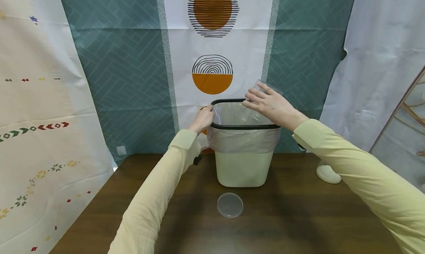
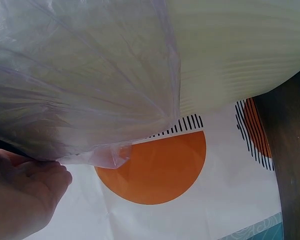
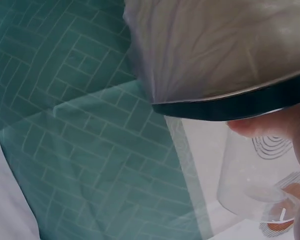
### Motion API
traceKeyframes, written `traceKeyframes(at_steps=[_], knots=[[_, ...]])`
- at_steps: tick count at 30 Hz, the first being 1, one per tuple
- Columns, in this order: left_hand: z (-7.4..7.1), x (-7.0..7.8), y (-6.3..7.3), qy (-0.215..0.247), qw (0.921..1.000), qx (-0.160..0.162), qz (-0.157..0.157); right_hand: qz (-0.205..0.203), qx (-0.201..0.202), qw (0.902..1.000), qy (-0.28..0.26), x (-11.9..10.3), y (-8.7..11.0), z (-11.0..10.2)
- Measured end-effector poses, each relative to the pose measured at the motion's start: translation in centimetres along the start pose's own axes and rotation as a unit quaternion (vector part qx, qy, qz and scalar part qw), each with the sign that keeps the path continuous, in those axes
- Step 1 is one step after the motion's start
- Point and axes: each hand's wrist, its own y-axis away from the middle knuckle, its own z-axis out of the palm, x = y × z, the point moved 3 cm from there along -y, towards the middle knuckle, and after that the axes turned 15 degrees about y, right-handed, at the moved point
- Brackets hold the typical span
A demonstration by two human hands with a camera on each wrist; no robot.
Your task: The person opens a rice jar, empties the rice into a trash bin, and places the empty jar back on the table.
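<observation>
No text, label, brand, number or sign can be read on the bin (image 1: 243,167), cup (image 3: 255,177), disc (image 1: 230,205) or curtain (image 1: 116,62).

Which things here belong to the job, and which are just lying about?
Likely part of the job:
clear plastic container, in the right hand
cream black-rimmed plastic bin, gripped by the left hand
translucent plastic liner

Apparently just lying about:
clear round plastic disc, possibly the container's lid
white rounded object, partly hidden
</observation>
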Motion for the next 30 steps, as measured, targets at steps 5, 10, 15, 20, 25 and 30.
traceKeyframes(at_steps=[5, 10, 15, 20, 25, 30], knots=[[0.0, 0.0, 0.3, 0.013, 0.9999, -0.005, -0.001, 0.024, 0.013, 0.9995, -0.014, 0.1, 0.3, 0.1], [0.0, 0.1, 0.4, 0.014, 0.9999, -0.005, -0.004, 0.043, 0.031, 0.9986, -0.003, 0.6, 0.2, -0.1], [-0.1, 0.1, 0.3, 0.014, 0.9999, -0.003, -0.005, 0.04, 0.041, 0.9983, 0.014, 0.7, 0.0, -0.2], [-0.1, 0.0, 0.2, 0.01, 0.9999, 0.0, -0.002, 0.063, 0.06, 0.9958, -0.029, 1.0, 0.1, -0.2], [-0.2, 0.0, 0.2, 0.013, 0.9999, -0.002, -0.005, 0.092, 0.088, 0.9884, -0.082, 1.4, 0.4, -0.1], [-0.2, 0.0, 0.2, 0.012, 0.9999, -0.003, -0.009, 0.101, 0.094, 0.9857, -0.096, 1.8, 0.5, -0.1]])
